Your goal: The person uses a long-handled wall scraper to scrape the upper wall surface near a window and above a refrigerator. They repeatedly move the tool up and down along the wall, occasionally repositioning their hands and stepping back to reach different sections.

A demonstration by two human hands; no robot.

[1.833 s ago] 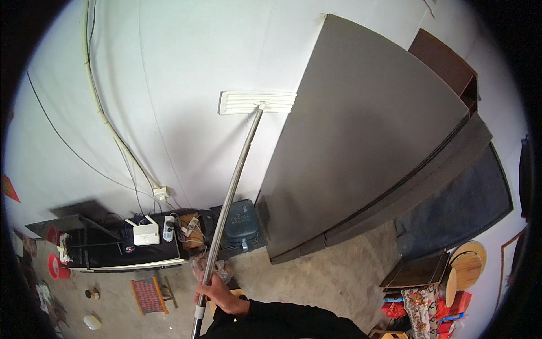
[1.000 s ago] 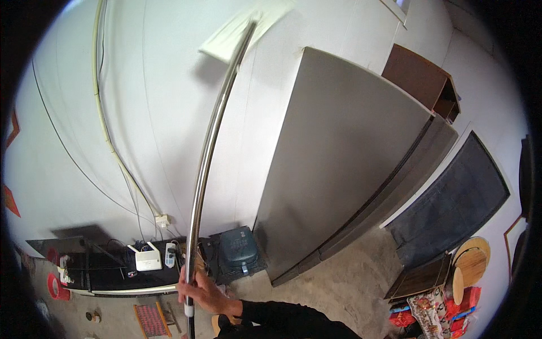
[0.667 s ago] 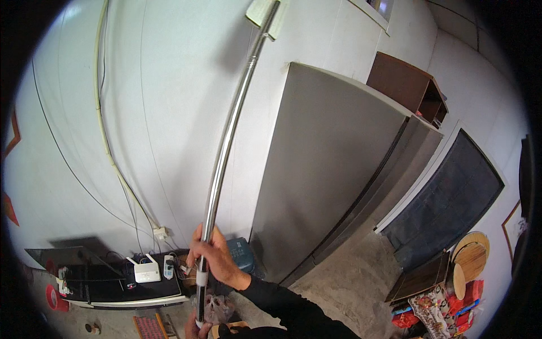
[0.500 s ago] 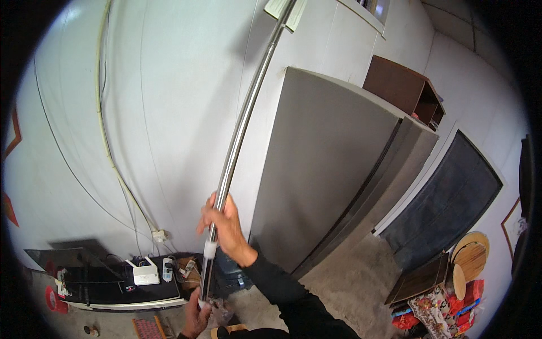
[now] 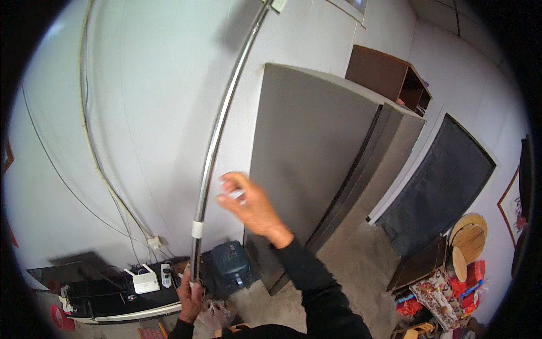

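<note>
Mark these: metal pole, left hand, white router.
Metal pole [image 5: 215, 138]: head view, mid-shaft.
Left hand [image 5: 189, 297]: head view, middle of the hand.
White router [image 5: 146, 282]: head view, its body, below the antennas.

Fisheye bends glinting pole; soft shadows on wall; corners black.

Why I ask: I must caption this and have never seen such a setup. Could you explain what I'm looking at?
There is no machine: these are a person's two bare hands, seen from a fisheye camera worn on that person's head, so straight edges look bent. The left hand has its grip closed around the lower part of a metal pole. The right hand is open beside the pole, apparently not touching it. At the top edge, part of a white attachment shows on the pole. Lower left, a black-topped low stand bears a white router. A tall grey cabinet stands to the right.
</note>
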